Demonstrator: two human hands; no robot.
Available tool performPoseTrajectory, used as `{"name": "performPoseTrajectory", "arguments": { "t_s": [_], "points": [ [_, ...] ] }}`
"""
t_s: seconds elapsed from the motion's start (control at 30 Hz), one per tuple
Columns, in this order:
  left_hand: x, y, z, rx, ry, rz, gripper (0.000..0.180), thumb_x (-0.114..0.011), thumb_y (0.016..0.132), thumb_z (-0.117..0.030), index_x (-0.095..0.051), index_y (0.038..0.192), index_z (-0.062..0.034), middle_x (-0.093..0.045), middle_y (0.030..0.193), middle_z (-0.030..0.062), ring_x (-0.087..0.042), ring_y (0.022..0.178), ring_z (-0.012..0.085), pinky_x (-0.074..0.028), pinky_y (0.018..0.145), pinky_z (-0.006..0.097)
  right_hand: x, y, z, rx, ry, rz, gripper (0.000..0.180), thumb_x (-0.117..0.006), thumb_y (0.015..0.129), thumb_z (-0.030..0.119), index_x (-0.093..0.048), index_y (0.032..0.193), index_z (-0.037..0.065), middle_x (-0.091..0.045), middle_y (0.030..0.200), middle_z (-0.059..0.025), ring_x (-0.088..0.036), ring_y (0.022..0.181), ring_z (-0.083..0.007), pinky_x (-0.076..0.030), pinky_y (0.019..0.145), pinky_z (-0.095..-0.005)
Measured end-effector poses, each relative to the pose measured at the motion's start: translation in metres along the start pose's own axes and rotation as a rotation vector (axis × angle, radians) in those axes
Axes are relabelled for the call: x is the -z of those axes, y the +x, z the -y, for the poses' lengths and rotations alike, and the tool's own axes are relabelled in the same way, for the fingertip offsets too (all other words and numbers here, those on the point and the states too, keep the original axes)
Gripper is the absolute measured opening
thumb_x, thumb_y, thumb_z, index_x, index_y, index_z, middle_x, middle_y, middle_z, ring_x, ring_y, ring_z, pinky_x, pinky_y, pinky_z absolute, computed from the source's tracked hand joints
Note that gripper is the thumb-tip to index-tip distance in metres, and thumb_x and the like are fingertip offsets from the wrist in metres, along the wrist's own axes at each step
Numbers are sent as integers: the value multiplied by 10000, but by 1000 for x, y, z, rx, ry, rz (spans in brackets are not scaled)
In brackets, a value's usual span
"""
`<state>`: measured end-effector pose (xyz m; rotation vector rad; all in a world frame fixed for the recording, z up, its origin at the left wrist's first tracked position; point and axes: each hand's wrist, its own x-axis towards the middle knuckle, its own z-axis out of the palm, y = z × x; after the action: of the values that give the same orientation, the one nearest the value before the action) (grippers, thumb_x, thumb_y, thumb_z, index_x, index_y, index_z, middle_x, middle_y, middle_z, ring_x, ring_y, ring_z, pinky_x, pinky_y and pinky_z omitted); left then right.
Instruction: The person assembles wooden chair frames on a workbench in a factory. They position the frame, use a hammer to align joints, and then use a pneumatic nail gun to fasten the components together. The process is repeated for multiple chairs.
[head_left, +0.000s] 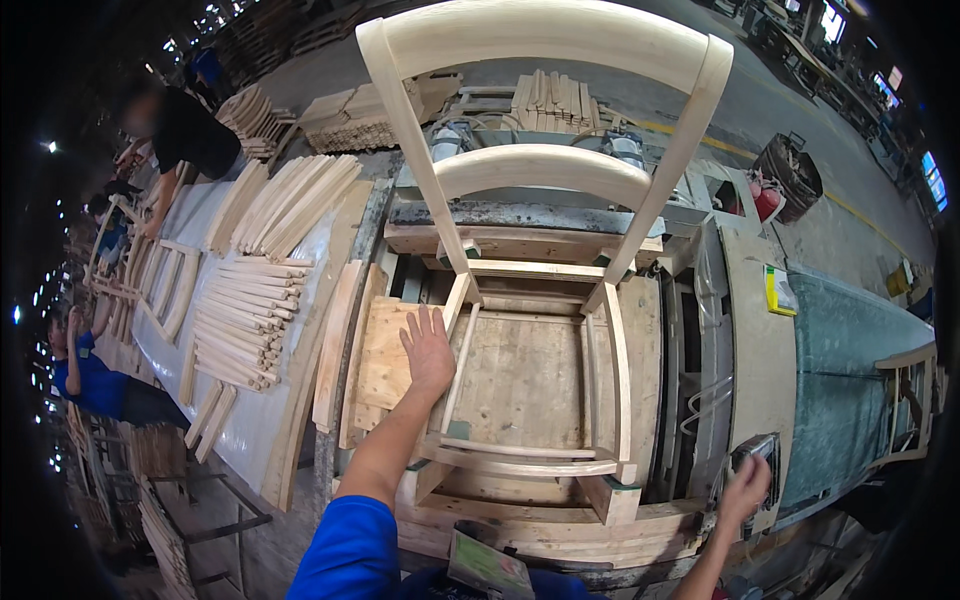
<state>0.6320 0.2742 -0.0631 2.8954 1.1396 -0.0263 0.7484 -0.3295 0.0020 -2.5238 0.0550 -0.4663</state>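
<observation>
A pale, unfinished wooden chair frame (622,400) stands in a wooden jig on the machine bed, its curved back (545,172) rising at the far side. My left hand (428,352) is open, fingers spread, beside the chair's left seat rail (456,300). A plywood piece (386,345) lies under and left of that hand. To the right of the jig, my right hand (746,488) is at a small dark box (757,452) on the machine's side board. Its fingers are blurred and partly hidden, so whether it touches the box is unclear.
Bundles of wooden slats (250,320) cover the table at left, where co-workers stand. Stacked wood lies beyond the chair. A yellow-edged packet (780,291) sits on the right board. Farther right are a green table (840,350), another wooden frame (908,405) and a dark bin (790,175).
</observation>
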Motion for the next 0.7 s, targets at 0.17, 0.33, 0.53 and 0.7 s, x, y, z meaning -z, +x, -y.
{"name": "performPoseTrajectory", "arguments": {
  "t_s": [0.17, 0.33, 0.53, 0.7],
  "points": [
    [2, 11, -19, -50, -68, 25, 823, -695, 829, -25, -322, 1561, 27, -262, 1644, 260, -221, 1528, 515, -205, 1221, 678, -163, -19, 99, 190, 332, 618, 375, -698, 998, 203, -605, 1316, 28, -657, 955, -45, -637, 805, -141, -541, 715, -300],
    [5, 7, 0, -40, -80, -16, 785, -675, 802, 25, -346, 1514, 62, -251, 1620, 288, -221, 1515, 527, -177, 1187, 743, -208, -15, 153, -520, 575, 1147, 203, -710, 971, 128, -574, 1105, 56, -560, 739, -34, -548, 558, -149, -499, 496, -347],
    [47, 31, -15, -80, -299, 176, 751, -659, 806, 24, -345, 1488, 40, -574, 1338, 309, -524, 1326, 466, -397, 1132, 576, -165, 4, 159, -528, 670, 1000, 150, -703, 984, 93, -562, 1036, 88, -532, 698, -8, -509, 538, -139, -444, 443, -334],
    [97, 22, -23, -148, -541, 104, 740, -673, 815, -52, -356, 1483, -12, -669, 1114, 325, -650, 1063, 520, -519, 941, 559, -81, 40, 183, -486, 650, 986, 184, -697, 970, 88, -548, 1072, 52, -557, 764, -29, -517, 569, -127, -447, 472, -321]
  ]
}}
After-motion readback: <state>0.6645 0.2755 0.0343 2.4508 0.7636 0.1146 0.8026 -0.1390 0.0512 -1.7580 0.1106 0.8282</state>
